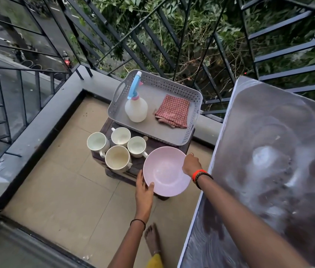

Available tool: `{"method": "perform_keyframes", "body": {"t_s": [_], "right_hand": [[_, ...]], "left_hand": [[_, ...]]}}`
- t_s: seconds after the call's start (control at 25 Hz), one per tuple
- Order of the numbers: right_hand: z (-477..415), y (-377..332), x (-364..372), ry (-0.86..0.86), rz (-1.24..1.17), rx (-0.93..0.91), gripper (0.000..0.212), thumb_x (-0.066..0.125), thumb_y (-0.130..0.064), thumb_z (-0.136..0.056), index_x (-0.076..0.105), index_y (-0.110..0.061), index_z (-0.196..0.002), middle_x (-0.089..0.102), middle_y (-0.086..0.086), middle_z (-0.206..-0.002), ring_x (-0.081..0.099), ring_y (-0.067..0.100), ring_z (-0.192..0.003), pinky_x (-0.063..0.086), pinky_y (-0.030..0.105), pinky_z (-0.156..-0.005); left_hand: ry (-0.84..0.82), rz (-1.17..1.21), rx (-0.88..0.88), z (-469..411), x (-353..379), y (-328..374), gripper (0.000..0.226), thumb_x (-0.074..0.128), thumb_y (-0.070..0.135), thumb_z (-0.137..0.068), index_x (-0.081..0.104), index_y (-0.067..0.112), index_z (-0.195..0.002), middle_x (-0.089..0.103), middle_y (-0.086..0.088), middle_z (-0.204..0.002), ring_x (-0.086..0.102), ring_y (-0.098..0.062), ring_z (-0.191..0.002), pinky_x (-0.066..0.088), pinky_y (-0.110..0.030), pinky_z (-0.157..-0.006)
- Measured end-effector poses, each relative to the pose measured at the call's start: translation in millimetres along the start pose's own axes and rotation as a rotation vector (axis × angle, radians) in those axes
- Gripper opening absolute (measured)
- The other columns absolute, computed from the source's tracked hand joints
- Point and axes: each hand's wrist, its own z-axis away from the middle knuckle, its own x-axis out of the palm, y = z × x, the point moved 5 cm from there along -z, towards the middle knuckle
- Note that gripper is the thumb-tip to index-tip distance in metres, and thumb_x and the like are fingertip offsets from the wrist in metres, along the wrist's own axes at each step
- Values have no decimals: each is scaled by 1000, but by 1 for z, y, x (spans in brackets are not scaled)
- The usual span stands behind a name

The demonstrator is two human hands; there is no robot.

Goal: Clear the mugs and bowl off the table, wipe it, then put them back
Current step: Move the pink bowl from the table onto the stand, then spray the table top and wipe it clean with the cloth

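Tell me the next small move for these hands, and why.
Probably settle the bowl on the stool beside the four mugs and let go. The left hand and right hand grip its rim; the table looks streaked, and the cloth lies folded in the tray.

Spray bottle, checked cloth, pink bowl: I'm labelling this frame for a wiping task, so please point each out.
Spray bottle (135,110), head view, on its white body.
Checked cloth (172,111), head view, middle of the folded fabric.
Pink bowl (165,171), head view, bare inner bottom.
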Motion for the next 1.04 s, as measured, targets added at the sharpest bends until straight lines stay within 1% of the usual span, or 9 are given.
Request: {"method": "perform_keyframes", "body": {"t_s": [0.16, 0.36, 0.44, 0.52, 0.6, 0.76, 0.84, 0.92, 1.04], "right_hand": [[5, -2, -5, 10, 16, -8, 36, 40, 0, -95, 37, 6, -130, 45, 26, -135, 48, 40, -123, 42, 39, -97], [20, -11, -19, 95, 85, -108, 31, 40, -1, -93, 46, 4, -123, 53, 25, -126, 54, 40, -114, 46, 38, -90], [29, -17, -28, 124, 116, -171, 29, 40, 1, -92, 51, 4, -119, 55, 24, -124, 55, 39, -113, 46, 37, -89], [40, -23, -37, 153, 137, -233, 27, 41, 2, -90, 54, 4, -114, 57, 24, -121, 55, 39, -111, 45, 38, -86], [52, -28, -45, 184, 137, -283, 24, 40, 2, -89, 55, 3, -108, 57, 24, -117, 56, 40, -106, 46, 39, -81], [67, -33, -63, 222, 78, -356, 11, 41, 0, -87, 51, -5, -89, 60, 23, -110, 59, 39, -99, 47, 38, -75], [71, -34, -75, 239, 38, -372, 14, 43, 0, -88, 52, 0, -98, 60, 24, -111, 59, 40, -102, 47, 40, -77], [76, -33, -88, 257, 1, -390, 19, 43, 0, -89, 50, 2, -107, 60, 24, -113, 58, 41, -104, 47, 40, -79], [80, -35, -103, 283, -47, -421, 18, 43, -4, -93, 51, 2, -108, 60, 24, -115, 58, 40, -107, 45, 38, -79]], "left_hand": [[16, -32, 7, 0, -6, -1, 65, 57, -8, -92, 30, 6, -150, 42, -11, -152, 43, -24, -139, 34, -43, -116], [188, -114, 120, 17, -16, 10, 49, 56, 2, -94, 43, 8, -141, 49, -16, -139, 52, -27, -124, 43, -34, -102], [279, -108, 192, 32, -23, 17, 42, 55, 1, -94, 47, 8, -135, 49, -9, -129, 53, -27, -119, 43, -35, -99], [336, -151, 283, 50, -28, 28, 37, 56, 3, -94, 51, 10, -130, 49, 0, -118, 55, -24, -112, 46, -44, -101], [324, -240, 387, 66, -27, 43, 35, 57, 3, -93, 53, 12, -127, 51, 2, -112, 55, -24, -108, 46, -49, -99], [273, -290, 555, 84, -25, 93, 32, 56, 3, -95, 55, 10, -125, 54, -6, -113, 55, -23, -104, 45, -40, -98], [226, -337, 603, 85, -17, 117, 32, 56, 19, -96, 53, 10, -127, 53, -2, -117, 53, -15, -106, 44, -37, -99], [159, -434, 644, 83, -2, 134, 42, 53, 34, -94, 51, 11, -129, 50, 1, -120, 49, -9, -111, 41, -33, -102], [165, -486, 611, 65, 12, 158, 46, 60, 26, -95, 47, 4, -133, 52, -9, -127, 49, -22, -120, 38, -35, -107]]}}
